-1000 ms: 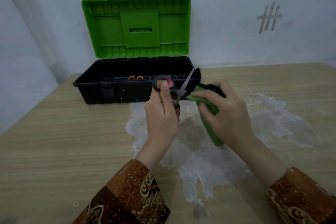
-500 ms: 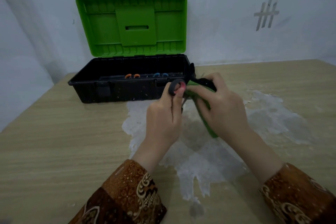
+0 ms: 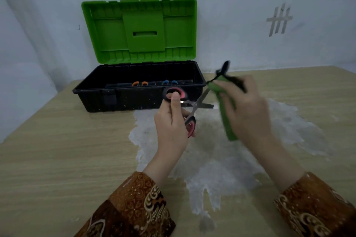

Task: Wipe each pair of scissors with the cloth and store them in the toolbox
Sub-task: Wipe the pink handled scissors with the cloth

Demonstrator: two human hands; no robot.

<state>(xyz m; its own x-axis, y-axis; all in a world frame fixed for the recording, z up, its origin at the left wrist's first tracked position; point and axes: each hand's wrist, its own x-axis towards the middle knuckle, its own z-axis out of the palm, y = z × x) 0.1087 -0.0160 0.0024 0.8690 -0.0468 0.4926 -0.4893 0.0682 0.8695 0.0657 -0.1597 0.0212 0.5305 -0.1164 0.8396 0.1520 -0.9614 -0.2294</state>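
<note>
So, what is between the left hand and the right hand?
In the head view, the open scissors' blades span from the left hand toward the right hand holding the green cloth.

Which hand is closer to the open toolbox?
Left. The left hand is just in front of the toolbox wall, holding scissors. The right hand is off to its right side.

One view only, head-worn, wide-angle. It looks forward and down from above the near edge of the wooden table, both patterned sleeves entering from the bottom corners. Left hand and right hand sit close, centre frame. Open toolbox lies farther off, left of centre, its green lid upright against the far wall. The wall fills the upper part of the frame; its tape marks show upper right. Straight edges bow near the borders. No second view shares the scene.
</note>
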